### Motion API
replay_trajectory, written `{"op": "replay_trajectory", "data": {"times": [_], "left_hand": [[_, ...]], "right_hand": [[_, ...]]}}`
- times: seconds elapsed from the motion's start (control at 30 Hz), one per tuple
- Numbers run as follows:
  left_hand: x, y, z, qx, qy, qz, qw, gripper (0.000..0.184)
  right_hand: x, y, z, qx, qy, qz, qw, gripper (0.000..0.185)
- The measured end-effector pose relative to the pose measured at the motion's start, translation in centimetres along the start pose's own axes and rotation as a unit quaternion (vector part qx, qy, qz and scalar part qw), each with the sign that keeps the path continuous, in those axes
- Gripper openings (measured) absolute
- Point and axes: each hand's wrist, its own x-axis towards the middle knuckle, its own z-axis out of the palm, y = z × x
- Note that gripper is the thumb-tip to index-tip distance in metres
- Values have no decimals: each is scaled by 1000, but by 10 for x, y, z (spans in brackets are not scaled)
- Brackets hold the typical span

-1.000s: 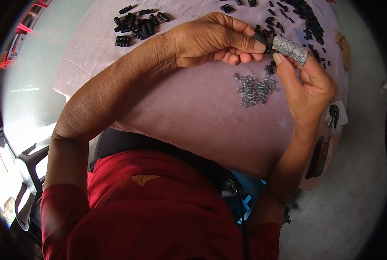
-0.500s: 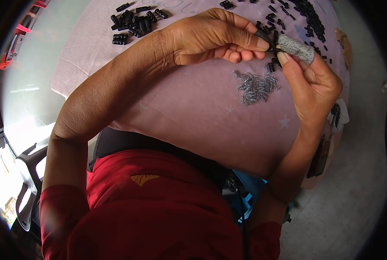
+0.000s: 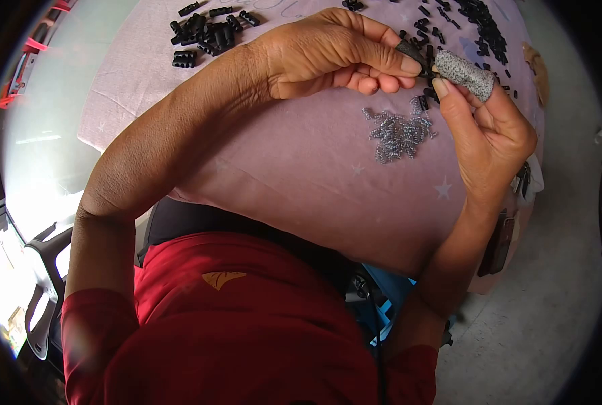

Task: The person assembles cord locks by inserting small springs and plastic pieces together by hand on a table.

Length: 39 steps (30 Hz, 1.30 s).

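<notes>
My left hand [image 3: 355,57] pinches a small black piece [image 3: 412,54] between thumb and fingers. A grey speckled sleeve [image 3: 466,73] covers the index finger of my right hand [image 3: 493,135]. That hand's thumb and finger are closed at the right end of the black piece; whether they hold a separate small part is too small to tell. Just below the hands lies a pile of small metal springs [image 3: 400,137] on the pink cloth [image 3: 301,162].
Black cylindrical pieces [image 3: 206,34] are heaped at the upper left. Many smaller black parts [image 3: 490,37] lie scattered at the upper right. Keys [image 3: 522,177] and a dark phone-like object [image 3: 498,244] rest by the right edge of the cloth.
Both hands have shifted slightly right in view, still together at the black piece. My right hand has moved a little further right and down.
</notes>
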Motion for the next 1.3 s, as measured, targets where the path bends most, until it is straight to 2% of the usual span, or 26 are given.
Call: {"op": "replay_trajectory", "data": {"times": [0.13, 0.23, 0.33, 0.53, 0.63, 0.8, 0.83, 0.9, 1.3], "left_hand": [[0, -1, 0, -5, 6, 0, 1000, 16], [0, -4, 0, -11, 22, -2, 1000, 15], [1, -7, 2, -17, 25, 4, 1000, 14], [1, -10, -1, 10, 29, 13, 999, 13], [2, -9, -1, -9, 24, 10, 1000, 13], [2, -1, 14, -45, 37, -5, 998, 16], [4, -3, 11, -31, 22, 18, 999, 14], [8, -10, 3, -3, -8, 62, 998, 12], [-4, -5, 10, 26, 30, 13, 999, 16]], "right_hand": [[-1, -1, 3, -3, 9, 13, 1000, 18], [1, 1, -2, -84, -17, -46, 995, 18], [2, 3, 0, -73, -6, -53, 996, 18], [0, -1, 4, -81, -25, -23, 996, 19], [-1, 6, 3, -32, -17, -30, 999, 19], [2, 7, -1, 70, 8, 19, 997, 20], [2, 8, -1, 86, 11, 21, 996, 21], [2, 11, -3, 80, 6, 21, 997, 21], [-1, 17, 6, 75, 10, 42, 996, 20]]}}
